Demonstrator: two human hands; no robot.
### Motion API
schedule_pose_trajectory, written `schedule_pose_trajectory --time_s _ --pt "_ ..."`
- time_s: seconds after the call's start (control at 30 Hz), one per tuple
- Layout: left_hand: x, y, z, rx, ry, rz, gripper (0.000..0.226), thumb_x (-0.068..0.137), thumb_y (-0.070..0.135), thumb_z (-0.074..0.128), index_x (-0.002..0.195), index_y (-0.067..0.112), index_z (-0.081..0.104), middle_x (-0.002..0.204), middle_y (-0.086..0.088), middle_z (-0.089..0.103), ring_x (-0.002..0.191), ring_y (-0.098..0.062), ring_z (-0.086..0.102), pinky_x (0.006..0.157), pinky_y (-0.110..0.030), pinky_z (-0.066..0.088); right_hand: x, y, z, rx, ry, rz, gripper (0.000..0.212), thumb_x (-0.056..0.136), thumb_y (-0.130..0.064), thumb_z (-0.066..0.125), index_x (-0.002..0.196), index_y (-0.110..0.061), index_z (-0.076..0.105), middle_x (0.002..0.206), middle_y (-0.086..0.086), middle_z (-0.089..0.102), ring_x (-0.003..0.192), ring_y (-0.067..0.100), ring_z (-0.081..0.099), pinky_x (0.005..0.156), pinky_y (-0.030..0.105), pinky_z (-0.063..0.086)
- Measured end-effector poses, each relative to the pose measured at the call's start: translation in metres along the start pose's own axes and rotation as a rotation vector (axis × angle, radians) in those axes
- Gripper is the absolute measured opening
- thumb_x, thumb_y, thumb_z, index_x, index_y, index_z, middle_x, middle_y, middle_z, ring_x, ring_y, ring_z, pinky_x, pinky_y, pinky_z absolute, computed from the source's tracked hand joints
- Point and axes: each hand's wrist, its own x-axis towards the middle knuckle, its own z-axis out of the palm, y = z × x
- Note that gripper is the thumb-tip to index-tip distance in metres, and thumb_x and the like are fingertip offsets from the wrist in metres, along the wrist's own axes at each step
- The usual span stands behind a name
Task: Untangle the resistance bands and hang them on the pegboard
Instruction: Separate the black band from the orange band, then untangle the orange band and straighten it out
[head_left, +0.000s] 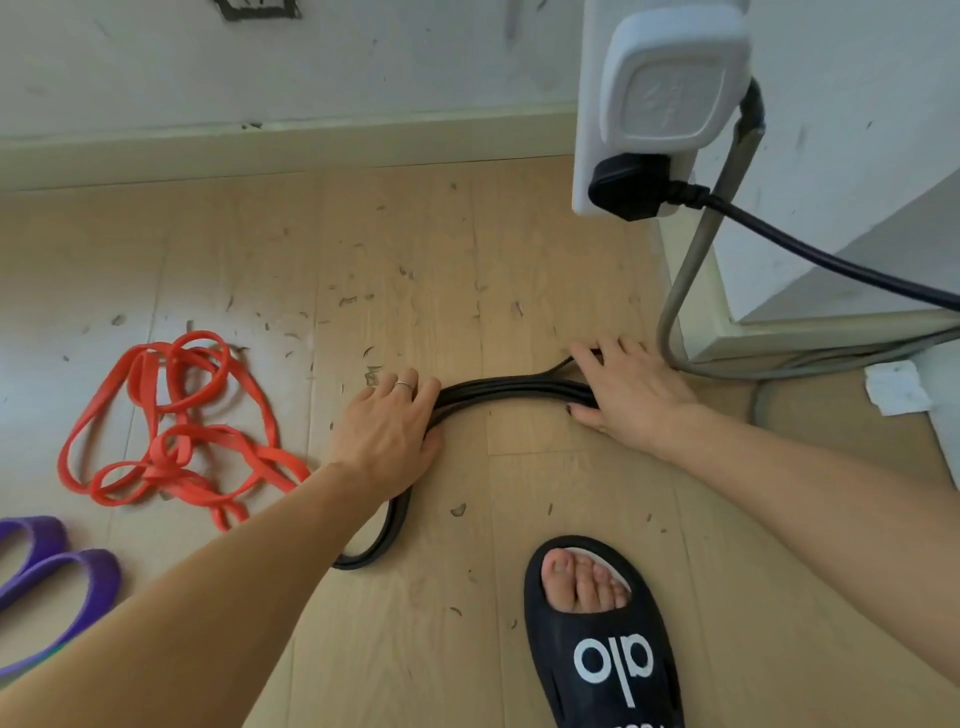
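Your left hand (387, 441) and right hand (628, 392), both grips clamped on flat black rubber band (511, 391) on floor: pull ends apart slowly, separate doubled strands, keep clear of grey cable (691, 270).

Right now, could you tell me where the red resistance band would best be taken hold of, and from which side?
Probably the open outer loop at the far left of the red resistance band, coming from above. That strand lies flat, single and apart on the floor, while the middle is knotted, so gripping there would likely tighten the tangle.
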Motion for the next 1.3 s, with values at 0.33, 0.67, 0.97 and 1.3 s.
schedule_pose_trajectory --time_s 0.33,0.67,0.97,1.3 --pt "0.01 0.008 -0.002 -0.077 -0.048 -0.082 0.032 0.099 0.039 0.049 0.123 0.018 0.044 0.116 -0.003 0.054 0.108 -0.024 0.052 0.084 -0.034 0.045 0.012 -0.032 -0.011 -0.147 0.065 -0.204 0.057 0.098 -0.058 0.05 0.139 -0.018 0.047 0.134 0.011 0.052 0.126 0.031 0.048 0.119 0.05 0.025" --pt "-0.032 -0.067 -0.024 -0.058 -0.005 -0.222 0.033 0.096 0.023 0.048 0.128 0.015 0.047 0.12 -0.006 0.057 0.108 -0.025 0.054 0.089 -0.036 0.047 0.026 -0.105 -0.029 0.069 0.069 -0.26 0.036 0.106 -0.038 0.038 0.13 -0.016 0.052 0.125 0.005 0.058 0.119 0.026 0.053 0.109 0.04 0.035" --pt "-0.096 -0.128 -0.01 0.279 -0.276 -0.235 0.068 0.091 0.037 0.072 0.146 0.028 0.033 0.136 -0.003 0.054 0.125 -0.024 0.047 0.103 -0.034 0.039 0.025 -0.249 -0.048 0.185 -0.021 -0.511 0.047 0.103 -0.038 0.043 0.149 -0.029 0.043 0.137 0.006 0.056 0.133 0.028 0.044 0.117 0.044 0.028" --pt "-0.159 -0.148 -0.063 0.019 0.001 -0.138 0.018 0.104 0.032 0.049 0.117 0.023 0.058 0.108 0.001 0.067 0.1 -0.024 0.064 0.088 -0.038 0.05 -0.015 -0.304 -0.113 0.68 -0.141 -0.247 0.011 0.096 -0.022 0.062 0.102 -0.021 0.053 0.096 0.001 0.063 0.091 0.024 0.06 0.067 0.032 0.042"
